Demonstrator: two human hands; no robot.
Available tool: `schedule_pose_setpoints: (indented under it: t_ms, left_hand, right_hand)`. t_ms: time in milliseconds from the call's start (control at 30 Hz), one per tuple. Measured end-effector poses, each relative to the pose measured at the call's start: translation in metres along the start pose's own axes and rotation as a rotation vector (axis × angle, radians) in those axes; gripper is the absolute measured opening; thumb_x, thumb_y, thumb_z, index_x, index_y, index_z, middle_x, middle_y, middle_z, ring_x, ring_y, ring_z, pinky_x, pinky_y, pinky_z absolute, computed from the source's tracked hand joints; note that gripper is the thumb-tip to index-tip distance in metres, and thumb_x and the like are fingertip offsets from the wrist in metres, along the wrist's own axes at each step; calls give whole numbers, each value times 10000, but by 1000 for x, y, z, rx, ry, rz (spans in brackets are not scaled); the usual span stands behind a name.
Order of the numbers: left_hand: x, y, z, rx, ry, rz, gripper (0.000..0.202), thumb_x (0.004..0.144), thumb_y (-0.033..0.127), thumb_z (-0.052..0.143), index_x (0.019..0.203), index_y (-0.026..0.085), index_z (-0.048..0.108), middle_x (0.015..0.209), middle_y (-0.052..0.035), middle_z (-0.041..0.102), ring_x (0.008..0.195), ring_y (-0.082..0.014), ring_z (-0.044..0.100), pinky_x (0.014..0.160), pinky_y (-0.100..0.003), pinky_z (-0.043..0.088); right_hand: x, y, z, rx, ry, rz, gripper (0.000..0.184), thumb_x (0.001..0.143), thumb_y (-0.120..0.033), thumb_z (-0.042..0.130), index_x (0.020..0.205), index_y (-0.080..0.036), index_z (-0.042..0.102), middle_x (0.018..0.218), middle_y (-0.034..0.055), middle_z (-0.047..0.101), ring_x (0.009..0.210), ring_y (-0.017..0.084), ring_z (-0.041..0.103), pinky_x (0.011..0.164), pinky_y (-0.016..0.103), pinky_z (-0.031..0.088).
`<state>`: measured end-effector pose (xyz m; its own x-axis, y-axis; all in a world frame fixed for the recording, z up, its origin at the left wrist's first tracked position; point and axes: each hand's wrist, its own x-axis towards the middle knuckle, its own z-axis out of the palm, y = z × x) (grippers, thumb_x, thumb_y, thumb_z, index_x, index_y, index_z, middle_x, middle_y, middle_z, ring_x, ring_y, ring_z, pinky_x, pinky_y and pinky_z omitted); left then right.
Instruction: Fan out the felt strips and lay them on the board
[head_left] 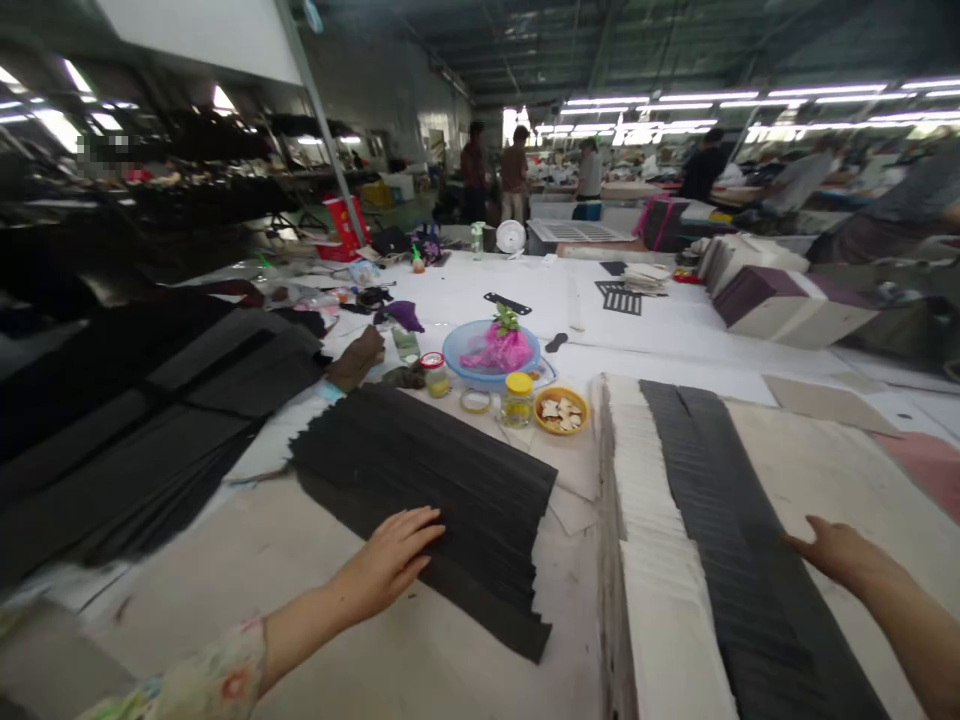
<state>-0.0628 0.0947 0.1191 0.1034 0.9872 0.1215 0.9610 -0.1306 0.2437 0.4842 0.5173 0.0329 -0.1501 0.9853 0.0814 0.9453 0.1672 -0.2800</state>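
My left hand (pixel 397 555) lies flat on the lower edge of a fanned stack of black fabric pieces (pixel 450 480), fingers stretched out. The stack rests at a slant on the pale table surface, its right end jagged. Over to the right, my right hand (pixel 836 548) is at the edge of a long row of overlapping dark grey pieces (pixel 735 540), thumb and fingers apart. Its fingertips are partly hidden, and I cannot tell whether they touch the dark row. White layered sheets (pixel 660 560) run along the left side of that row.
Past the black stack stand a yellow-lidded jar (pixel 517 400), a red-lidded jar (pixel 435 376), a yellow bowl (pixel 561 411) and a blue basin (pixel 491 350) with a pink bag. Dark cloth (pixel 150 430) is heaped at left. Bundled stacks (pixel 795 305) sit at right. Several people are farther back.
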Motion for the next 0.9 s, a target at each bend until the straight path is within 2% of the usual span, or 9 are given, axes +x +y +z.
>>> schedule_pose_setpoints:
  t_ms: [67,133,200,300,433,533,700,800,900]
  left_hand:
    - [-51,-23,15,55,77,-131,385,881,274,366,1261,246,418,1333,-67,413,1220,-209,377,991,-390,359]
    - [-94,-40,37,92,103,-202,396,875,279,373,1267,241,416,1330,-71,418,1205,-210,399,972,-377,384]
    - [-126,-52,60,122,78,-210,405,874,292,375,1274,242,411,1322,-70,432,1194,-213,415,960,-387,394]
    - [-151,-63,87,154,66,-219,421,890,294,340,1311,273,351,1348,-43,401,1229,-207,373,987,-426,352]
    - [-159,-66,100,149,122,-242,423,898,274,321,1320,296,328,1369,-17,370,1259,-185,324,1024,-427,294]
    - [-160,-65,100,118,165,-234,419,893,258,331,1310,288,348,1366,-16,376,1266,-174,310,1040,-411,271]
    - [-164,-62,95,35,163,-250,414,880,241,348,1292,272,372,1370,-22,370,1275,-182,288,1046,-432,253]
    - [-165,-60,91,-26,142,-256,421,865,223,364,1283,267,377,1374,-28,362,1280,-192,277,1050,-452,236]
    - [-167,-60,87,-73,145,-257,431,848,195,375,1274,257,387,1369,-43,367,1280,-202,276,1053,-461,223]
  right_hand:
    - [11,-21,-22,-110,-76,-41,752,542,-612,548,1005,-22,617,1015,381,538,939,424,555,773,528,388]
    - [9,-67,-46,-187,-89,-145,764,577,-618,522,1085,-51,580,1125,325,517,993,384,542,829,481,390]
    - [-14,-137,-67,-179,-48,-312,795,616,-642,484,1125,-35,549,1172,310,492,1034,359,526,870,458,383]
    - [-81,-265,-80,-144,-58,-588,759,715,-608,396,1199,-29,478,1213,242,495,1113,307,481,978,413,334]
    - [-181,-416,-53,-92,-133,-821,676,759,-529,417,1235,-49,432,1264,191,471,1174,263,431,999,395,325]
    - [-233,-490,-10,-100,-201,-895,715,743,-505,464,1282,-45,370,1362,180,346,1259,261,311,1019,384,283]
    - [-275,-545,61,-136,-184,-782,747,754,-469,463,1333,-42,264,1417,171,230,1315,264,165,1050,430,159]
    - [-284,-550,87,-121,-88,-721,707,772,-423,447,1329,-29,261,1413,183,229,1319,274,135,1049,459,119]
    - [-290,-546,96,-109,-39,-756,623,789,-391,420,1299,-44,329,1391,173,291,1311,263,171,1051,455,115]
